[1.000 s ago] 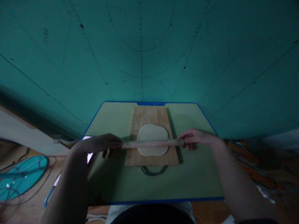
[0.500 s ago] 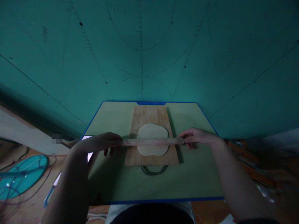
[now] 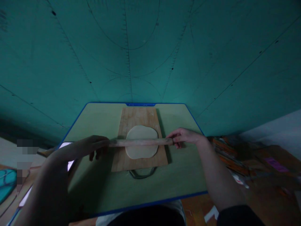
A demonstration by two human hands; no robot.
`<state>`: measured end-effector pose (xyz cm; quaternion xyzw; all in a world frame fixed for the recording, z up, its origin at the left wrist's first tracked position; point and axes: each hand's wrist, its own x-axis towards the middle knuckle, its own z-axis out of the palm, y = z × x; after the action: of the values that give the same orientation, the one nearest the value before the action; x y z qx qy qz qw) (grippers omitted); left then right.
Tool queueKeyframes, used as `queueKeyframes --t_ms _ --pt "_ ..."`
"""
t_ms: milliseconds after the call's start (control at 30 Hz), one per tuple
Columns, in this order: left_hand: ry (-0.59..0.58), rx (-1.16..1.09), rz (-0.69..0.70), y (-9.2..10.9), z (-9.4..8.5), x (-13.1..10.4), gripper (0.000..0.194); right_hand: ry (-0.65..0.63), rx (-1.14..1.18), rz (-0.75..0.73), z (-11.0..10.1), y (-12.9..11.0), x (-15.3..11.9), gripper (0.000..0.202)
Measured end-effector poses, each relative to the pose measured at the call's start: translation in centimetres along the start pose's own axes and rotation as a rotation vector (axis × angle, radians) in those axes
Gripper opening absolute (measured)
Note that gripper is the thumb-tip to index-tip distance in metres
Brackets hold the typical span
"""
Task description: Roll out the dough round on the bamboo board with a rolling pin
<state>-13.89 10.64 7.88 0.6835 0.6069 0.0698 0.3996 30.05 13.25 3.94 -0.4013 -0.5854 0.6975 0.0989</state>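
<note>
A wooden rolling pin [image 3: 142, 142] lies level across a flat, pale sheet of dough [image 3: 141, 153]. My left hand [image 3: 97, 146] grips the pin's left end, thumb along it and fingers curled below. At the other end, my right hand [image 3: 181, 137] pinches the tip of the pin between thumb and fingers. Beneath the dough is a wooden cutting board [image 3: 139, 116], with a dark metal handle [image 3: 142, 174] at its near edge. The dough's outline is roundish and slightly wavy, showing on both sides of the pin.
The board lies on a pale green table with a blue rim [image 3: 150, 201]. A lit screen [image 3: 70, 164] is partly hidden behind my left forearm. A green wall [image 3: 150, 56] with drawn lines rises behind the table. Stacked items [image 3: 225, 153] stand off to the right.
The whole view has swung to the right, so the table and board appear farther left. Both hands keep hold of the rolling pin, which stays across the middle of the dough.
</note>
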Motion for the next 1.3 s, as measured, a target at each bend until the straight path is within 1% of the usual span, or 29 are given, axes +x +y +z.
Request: queueKeyframes --t_ms 67,100,233,300,333,400,500,600,767,900,1067,1300 --pt "-0.15 -0.077 -0.034 0.9 -0.1 0.5 0.062 0.001 -0.002 -0.007 0.0 0.0 0.0 0.05" --pt "-0.196 -0.108 -0.051 1.2 0.0 0.7 0.064 -0.001 -0.002 -0.009 0.0 0.0 0.1 0.05" --pt "-0.206 -0.117 -0.056 1.5 1.1 1.7 0.071 -0.004 0.026 -0.011 0.2 0.0 0.3 0.053" --pt "-0.174 -0.104 -0.047 1.4 1.5 2.1 0.071 0.0 0.04 -0.006 0.3 0.0 0.4 0.053" --pt "-0.135 -0.093 -0.041 1.4 1.7 2.3 0.07 0.002 0.044 -0.006 0.3 0.0 0.5 0.053" --pt "-0.02 -0.056 -0.023 1.7 1.9 2.6 0.065 0.0 0.045 -0.011 0.3 0.1 0.5 0.052" --pt "0.144 0.038 0.018 2.4 2.2 3.0 0.055 -0.001 0.041 -0.032 0.2 0.3 0.5 0.052" --pt "0.231 0.118 0.035 2.7 2.5 3.3 0.047 0.007 0.024 -0.041 0.1 0.4 0.5 0.049" --pt "0.241 0.142 0.059 2.5 2.7 3.5 0.042 0.002 0.008 -0.025 0.0 0.4 0.4 0.048" --pt "0.238 0.132 0.072 2.2 2.6 3.8 0.04 -0.006 0.006 -0.048 0.1 0.3 0.4 0.048" --pt "0.239 0.123 0.085 2.2 2.7 3.8 0.039 -0.007 0.01 -0.04 0.1 0.2 0.3 0.049" --pt "0.247 0.142 0.087 2.3 2.7 3.7 0.039 0.042 0.031 -0.015 0.2 0.2 0.4 0.056"
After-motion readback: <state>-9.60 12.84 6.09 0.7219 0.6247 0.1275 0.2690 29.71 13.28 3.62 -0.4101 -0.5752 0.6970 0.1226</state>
